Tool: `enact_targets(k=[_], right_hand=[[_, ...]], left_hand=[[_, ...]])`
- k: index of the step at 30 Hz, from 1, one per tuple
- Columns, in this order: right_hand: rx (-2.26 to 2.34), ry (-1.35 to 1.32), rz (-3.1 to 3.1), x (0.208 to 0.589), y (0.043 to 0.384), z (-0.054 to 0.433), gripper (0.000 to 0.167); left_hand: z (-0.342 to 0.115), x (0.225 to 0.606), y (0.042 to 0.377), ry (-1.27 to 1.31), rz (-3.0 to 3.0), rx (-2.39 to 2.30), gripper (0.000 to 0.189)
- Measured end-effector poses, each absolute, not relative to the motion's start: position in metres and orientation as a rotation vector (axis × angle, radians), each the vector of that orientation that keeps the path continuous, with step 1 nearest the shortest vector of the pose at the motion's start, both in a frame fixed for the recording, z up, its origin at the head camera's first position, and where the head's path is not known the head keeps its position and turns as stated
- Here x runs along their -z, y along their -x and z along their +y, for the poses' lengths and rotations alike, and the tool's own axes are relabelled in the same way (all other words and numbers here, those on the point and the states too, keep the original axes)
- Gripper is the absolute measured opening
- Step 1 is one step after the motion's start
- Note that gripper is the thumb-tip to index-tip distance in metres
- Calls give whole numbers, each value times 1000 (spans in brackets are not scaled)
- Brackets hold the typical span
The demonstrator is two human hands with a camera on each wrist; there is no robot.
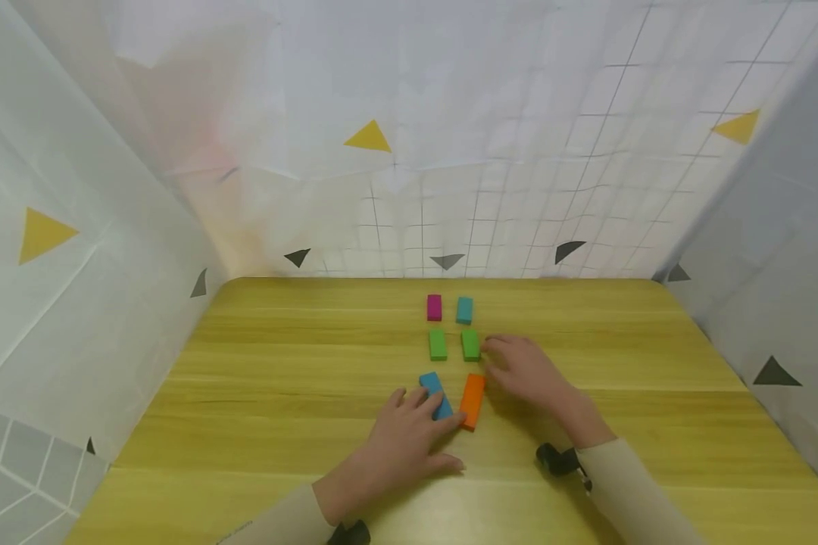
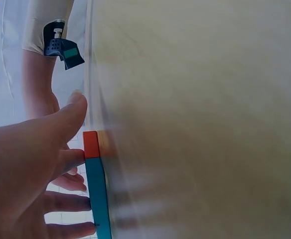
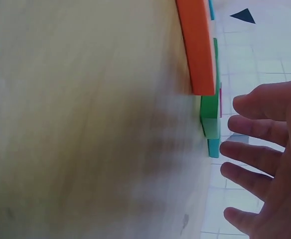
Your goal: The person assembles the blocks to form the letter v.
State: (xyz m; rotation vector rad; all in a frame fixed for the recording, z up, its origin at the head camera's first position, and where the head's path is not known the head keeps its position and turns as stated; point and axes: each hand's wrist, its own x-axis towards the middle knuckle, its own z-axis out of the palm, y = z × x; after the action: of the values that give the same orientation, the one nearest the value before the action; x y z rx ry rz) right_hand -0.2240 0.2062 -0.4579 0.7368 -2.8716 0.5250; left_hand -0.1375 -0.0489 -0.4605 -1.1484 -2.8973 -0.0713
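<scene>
My left hand [image 1: 407, 437] is spread over a blue block [image 1: 432, 383], its fingers straight, with the fingertips on the block. Its index fingertip reaches the near end of an orange block [image 1: 472, 403], which lies slightly angled beside the blue one. In the left wrist view, the thumb stands apart from the blocks. My right hand [image 1: 526, 371] hovers with loosely bent fingers just right of a green block [image 1: 470, 345] and holds nothing. In the right wrist view its fingers are spread apart, near the orange block [image 3: 198, 47] and the green block [image 3: 211, 114].
Behind lie a second green block [image 1: 438, 344], a magenta block [image 1: 434, 307] and a teal block [image 1: 464, 309], in two loose columns on the wood-grain table [image 1: 279, 363]. White sheeting [image 1: 300, 204] with yellow and dark triangles encloses the table's back and sides.
</scene>
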Motion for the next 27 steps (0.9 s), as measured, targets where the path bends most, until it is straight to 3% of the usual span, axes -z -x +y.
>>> enact_targets(k=[27], right_hand=[[-533,-808,-2889,464,253,198,51]], left_hand=[[-50,463,136,1111,-2931,23,72]])
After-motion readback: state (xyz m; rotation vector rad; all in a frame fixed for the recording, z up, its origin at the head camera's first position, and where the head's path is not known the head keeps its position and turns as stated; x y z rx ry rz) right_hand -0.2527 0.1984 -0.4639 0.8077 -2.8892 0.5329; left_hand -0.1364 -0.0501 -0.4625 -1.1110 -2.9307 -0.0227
